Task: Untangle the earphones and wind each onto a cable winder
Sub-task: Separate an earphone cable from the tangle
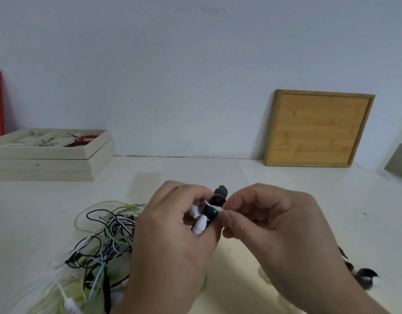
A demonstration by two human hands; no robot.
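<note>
My left hand grips a bunch of black and white earbuds above the white table. My right hand pinches one white piece of that bunch between thumb and forefinger, right beside the left fingers. A tangle of black, white, green and blue earphone cables lies on the table at the lower left, partly hidden behind my left hand. No cable winder is plainly visible.
A stack of beige jewellery trays with red beads stands at the back left. A bamboo tray leans on the wall at the back right. Small dark objects lie on the table beside my right wrist.
</note>
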